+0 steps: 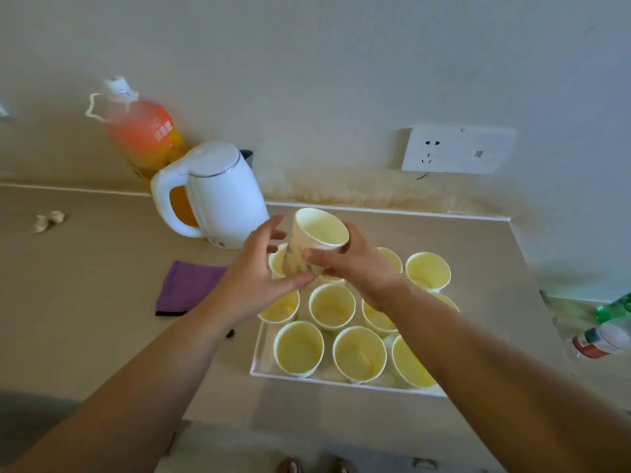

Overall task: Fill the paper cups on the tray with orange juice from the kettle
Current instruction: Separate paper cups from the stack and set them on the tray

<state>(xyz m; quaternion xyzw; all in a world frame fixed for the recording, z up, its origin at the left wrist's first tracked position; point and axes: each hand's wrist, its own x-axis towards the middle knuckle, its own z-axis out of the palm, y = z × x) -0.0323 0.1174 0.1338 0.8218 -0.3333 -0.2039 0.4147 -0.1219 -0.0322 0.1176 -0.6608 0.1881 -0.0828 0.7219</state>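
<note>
One paper cup [319, 233] is up off the tray [260, 349], tilted so its mouth faces the camera. The right grip [355, 268] has it clasped, thumb on the near side, fingers round the back. The left grip [259, 274] is loose, fingers spread beside the cup, thumb just touching its lower end. The other cups [332, 306] stand upright, packed close on the white tray on the bench [85, 285]. The white kettle [222, 196] sits lid down just past the tray's far left corner, with a juice bottle [143, 131] behind it. A purple cloth [187, 288] lies left of the tray.
</note>
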